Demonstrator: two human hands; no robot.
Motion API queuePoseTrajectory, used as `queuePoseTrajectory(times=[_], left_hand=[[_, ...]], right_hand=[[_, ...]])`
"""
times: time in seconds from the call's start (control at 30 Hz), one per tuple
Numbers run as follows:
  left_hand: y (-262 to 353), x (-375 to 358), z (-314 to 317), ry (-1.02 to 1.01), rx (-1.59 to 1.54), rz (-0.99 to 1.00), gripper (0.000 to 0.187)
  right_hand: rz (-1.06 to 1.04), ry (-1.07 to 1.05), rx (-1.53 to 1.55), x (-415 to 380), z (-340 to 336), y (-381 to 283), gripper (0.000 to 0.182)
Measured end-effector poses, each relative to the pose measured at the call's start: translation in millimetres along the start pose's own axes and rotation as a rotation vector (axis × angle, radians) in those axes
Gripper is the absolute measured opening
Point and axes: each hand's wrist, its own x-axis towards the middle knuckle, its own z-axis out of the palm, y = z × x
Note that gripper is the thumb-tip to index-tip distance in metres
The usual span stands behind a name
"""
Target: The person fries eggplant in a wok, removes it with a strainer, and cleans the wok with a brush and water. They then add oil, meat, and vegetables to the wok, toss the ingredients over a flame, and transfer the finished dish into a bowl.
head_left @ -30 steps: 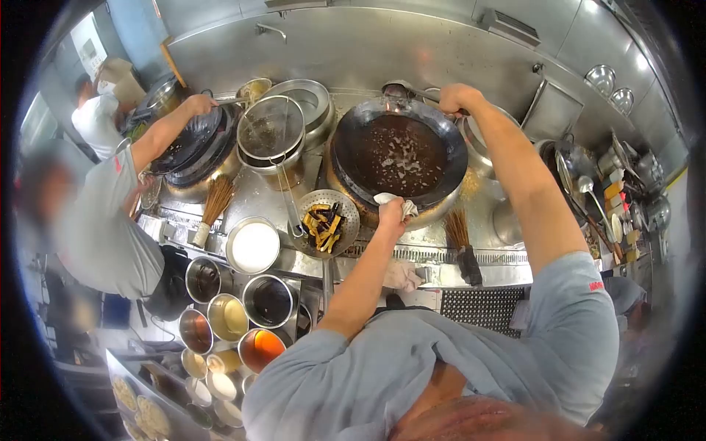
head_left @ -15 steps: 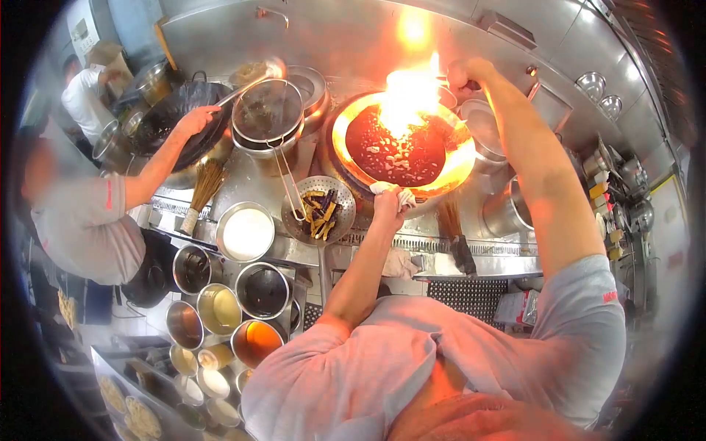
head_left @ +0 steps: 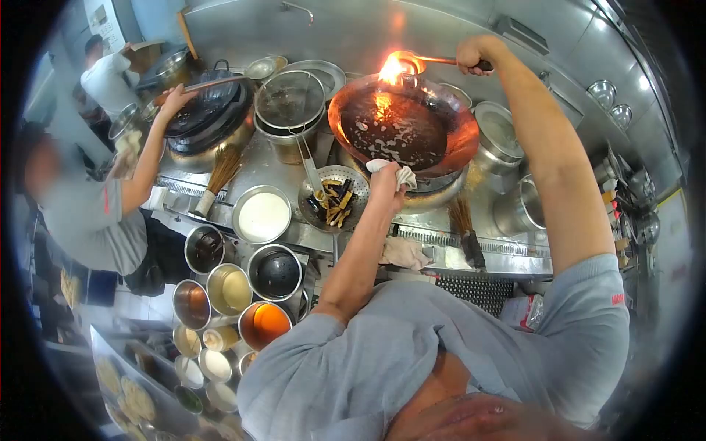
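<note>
My left hand (head_left: 384, 189) is closed around a folded white cloth (head_left: 398, 173) at the near rim of a large wok (head_left: 457, 143). The wok sits tilted over the burner (head_left: 434, 197). Dark, glossy liquid with pale bits floating in it fills the bottom. My right hand (head_left: 476, 56) grips the dark end of a ladle (head_left: 438, 59), held out above the wok's far rim. Small flames (head_left: 397, 67) burn around the ladle's bowl and hide most of it.
Left of the wok, a wire strainer (head_left: 290, 99) rests over a pot. A perforated skimmer (head_left: 354, 192) holds cooked strips. Several sauce pots (head_left: 265, 323) stand lower left. A co-worker's hand (head_left: 176, 99) holds a long-handled tool over another wok (head_left: 195, 117). A bamboo brush (head_left: 462, 217) lies near the burner.
The tall blaze over the wok has shrunk to small flames at the ladle. The wok has risen and tilted off the burner. The co-worker's hand has moved up and left.
</note>
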Motion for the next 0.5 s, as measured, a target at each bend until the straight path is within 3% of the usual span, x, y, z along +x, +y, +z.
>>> queuePoseTrajectory(times=[0.1,0.17,0.33,0.4,0.5], left_hand=[[15,-3,-2,0.038,0.009,0.027,0.005],[22,5,-10,-0.068,0.048,-0.012,0.015],[39,2,-9,-0.039,-0.027,0.024,0.009],[45,0,-6,-0.012,-0.058,0.047,0.006],[54,1,-8,-0.005,-0.093,0.023,0.005]], right_hand=[[-0.001,0.034,0.007,-10,-5,-14,0.004],[0.004,0.055,0.028,-14,-7,-22,0.004],[0.001,0.046,0.049,-16,-14,-39,0.005],[0.014,0.017,-0.032,-16,-16,-44,0.015],[0.014,0.049,-0.027,-17,-18,-51,0.011]])
